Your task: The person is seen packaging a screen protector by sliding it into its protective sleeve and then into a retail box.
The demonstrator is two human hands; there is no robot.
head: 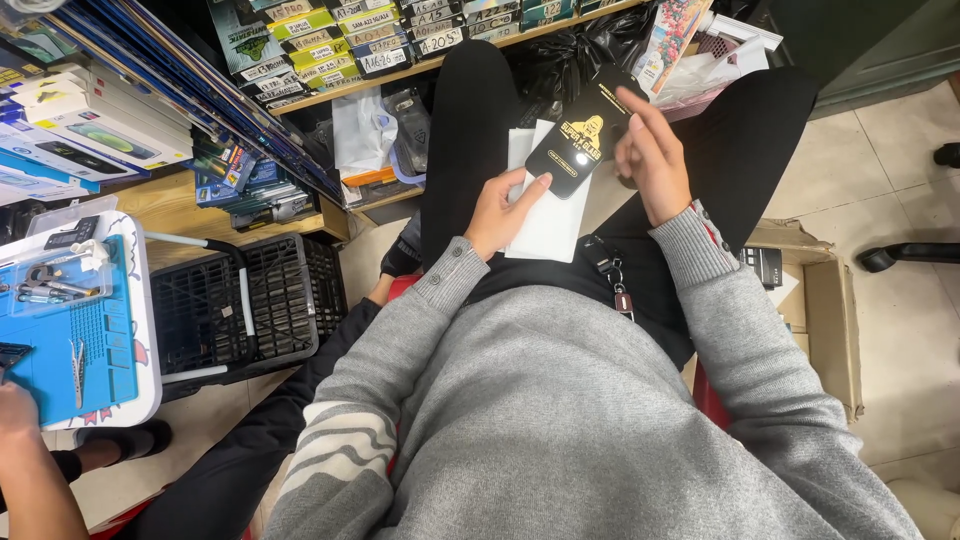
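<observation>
— So, what are the hands on?

— Both grip a flat black packet with gold print, held over the lap. The left hand pinches its near corner, thumb on top. The right hand holds its far right edge, fingers curled round it, forefinger raised along the top.

— Anything under it?

— White packets, stacked on the black trousers, just below the black one and partly under the left hand.

— And around?

— A key bunch hangs at the waist. A cardboard box sits on the floor to the right, a black crate to the left. Another person's arm rests by a blue mat.
</observation>
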